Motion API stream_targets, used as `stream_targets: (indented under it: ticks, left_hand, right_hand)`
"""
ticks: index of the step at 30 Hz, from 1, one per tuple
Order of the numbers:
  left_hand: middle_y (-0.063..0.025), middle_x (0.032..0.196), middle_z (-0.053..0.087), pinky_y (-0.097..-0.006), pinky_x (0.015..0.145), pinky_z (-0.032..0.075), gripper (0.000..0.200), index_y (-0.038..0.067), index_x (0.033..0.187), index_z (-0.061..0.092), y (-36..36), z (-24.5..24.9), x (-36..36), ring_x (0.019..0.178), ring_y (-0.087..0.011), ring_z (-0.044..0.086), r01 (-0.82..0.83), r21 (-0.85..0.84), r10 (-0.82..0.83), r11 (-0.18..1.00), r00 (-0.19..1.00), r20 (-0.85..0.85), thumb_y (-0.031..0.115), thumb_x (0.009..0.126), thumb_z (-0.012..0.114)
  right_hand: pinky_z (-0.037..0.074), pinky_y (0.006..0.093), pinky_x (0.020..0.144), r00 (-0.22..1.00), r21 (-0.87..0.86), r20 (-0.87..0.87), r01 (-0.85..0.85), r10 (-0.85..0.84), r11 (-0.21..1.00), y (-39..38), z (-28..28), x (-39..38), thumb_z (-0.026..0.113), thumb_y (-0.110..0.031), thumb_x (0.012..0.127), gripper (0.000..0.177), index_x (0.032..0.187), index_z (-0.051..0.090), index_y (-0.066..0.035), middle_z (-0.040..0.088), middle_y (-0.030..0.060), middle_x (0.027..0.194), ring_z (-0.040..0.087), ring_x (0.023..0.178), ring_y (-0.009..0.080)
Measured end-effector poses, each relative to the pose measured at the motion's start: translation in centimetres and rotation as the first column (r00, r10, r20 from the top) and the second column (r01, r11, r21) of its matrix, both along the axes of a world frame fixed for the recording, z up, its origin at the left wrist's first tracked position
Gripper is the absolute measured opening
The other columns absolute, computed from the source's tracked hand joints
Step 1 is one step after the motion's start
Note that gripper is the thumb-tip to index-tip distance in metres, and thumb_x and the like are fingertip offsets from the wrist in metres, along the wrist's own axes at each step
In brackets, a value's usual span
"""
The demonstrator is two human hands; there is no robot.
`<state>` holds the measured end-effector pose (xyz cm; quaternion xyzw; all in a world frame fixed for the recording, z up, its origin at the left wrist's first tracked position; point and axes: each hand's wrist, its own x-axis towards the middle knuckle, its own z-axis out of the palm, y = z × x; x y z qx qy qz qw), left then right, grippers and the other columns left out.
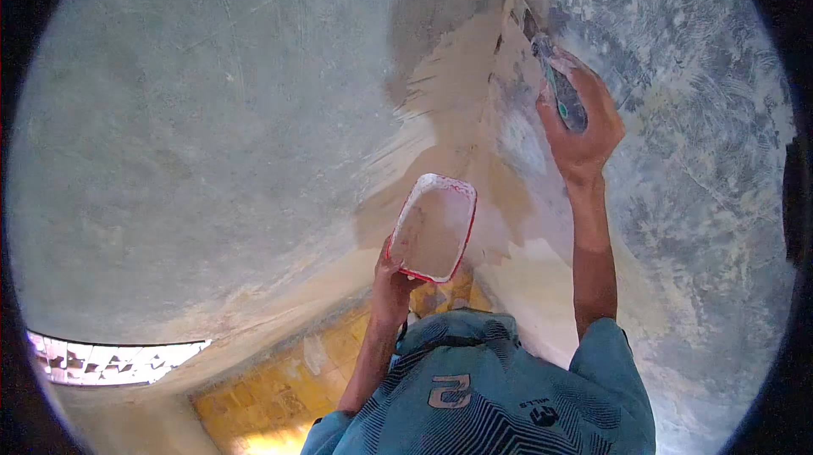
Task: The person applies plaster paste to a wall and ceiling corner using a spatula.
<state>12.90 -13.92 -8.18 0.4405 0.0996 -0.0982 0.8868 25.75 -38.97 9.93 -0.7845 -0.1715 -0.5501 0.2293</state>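
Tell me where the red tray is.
Head view, centre: the tray is held by the left hand, below and left of the right hand with the scraper.

Two walls are seen meeting at an inside corner (501,48). The left wall (195,116) is recorded as smooth grey cement render, marked by faint fine scratches. The right wall (711,133) is noted as mottled grey-blue and cream, covered in swirled strokes. A tan patch (449,91) is spread along the corner, with a darker shadow (432,14) above it. A paler cream band (279,302) is observed at the foot of the left wall. A yellow-ochre tiled floor (279,383) is seen below. Daylight is admitted through a bright latticed opening (110,362) at lower left.
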Motion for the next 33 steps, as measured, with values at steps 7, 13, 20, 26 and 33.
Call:
stream_targets:
  ticks: [7,13,20,26,33]
  left_hand:
    - [-0.0120,0.134,0.046,-0.0455,0.086,0.052,0.072,0.009,0.139,0.034,-0.1,0.4,0.1,0.118,-0.0277,0.052,0.050,-0.006,-0.050,0.999,0.999,-0.016,0.041,0.079,0.058]
    - [-0.0122,0.134,0.046,-0.0460,0.087,0.052,0.072,0.008,0.138,0.034,-0.1,1.0,0.0,0.119,-0.0281,0.051,0.040,-0.013,-0.040,0.999,0.999,-0.007,0.041,0.079,0.059]
    - [-0.0117,0.132,0.047,-0.0459,0.085,0.053,0.073,0.008,0.138,0.035,-0.3,0.6,0.1,0.115,-0.0271,0.054,0.030,-0.003,-0.031,1.000,0.999,-0.038,0.042,0.078,0.060]
    - [-0.0112,0.131,0.048,-0.0454,0.084,0.054,0.072,0.008,0.137,0.036,-0.3,0.9,0.0,0.115,-0.0266,0.054,0.049,-0.011,-0.049,0.999,0.999,-0.007,0.043,0.078,0.059]
    - [-0.0112,0.130,0.048,-0.0440,0.083,0.054,0.071,0.009,0.137,0.035,-0.9,0.7,0.8,0.114,-0.0252,0.055,0.056,-0.028,-0.056,0.998,0.998,-0.006,0.043,0.079,0.057]
  right_hand:
    - [0.052,0.0332,0.079,0.999,-0.020,0.052,0.002,-0.001,1.000,-0.1,0.2,0.3,0.075,-0.009,0.068,0.039,0.105,0.064,-0.008,0.066,0.0120,0.107,0.066,0.094,0.0284]
    - [0.052,0.0328,0.081,0.999,-0.008,0.034,-0.001,0.002,1.000,0.0,0.5,0.2,0.075,-0.007,0.067,0.040,0.106,0.064,-0.008,0.066,0.0112,0.109,0.065,0.097,0.0274]
    - [0.052,0.0327,0.081,0.997,-0.025,0.069,-0.023,0.024,0.999,-0.1,0.7,0.5,0.074,-0.006,0.067,0.039,0.104,0.063,-0.008,0.066,0.0115,0.108,0.065,0.097,0.0274]
    - [0.052,0.0326,0.081,0.998,-0.009,0.051,0.024,-0.024,1.000,-0.4,0.3,0.8,0.075,-0.006,0.067,0.038,0.103,0.064,-0.008,0.066,0.0113,0.108,0.065,0.097,0.0270]
    - [0.052,0.0323,0.082,0.995,-0.020,0.094,-0.030,0.031,0.999,-0.1,0.9,1.0,0.076,-0.007,0.066,0.040,0.104,0.066,-0.008,0.067,0.0098,0.108,0.065,0.097,0.0260]
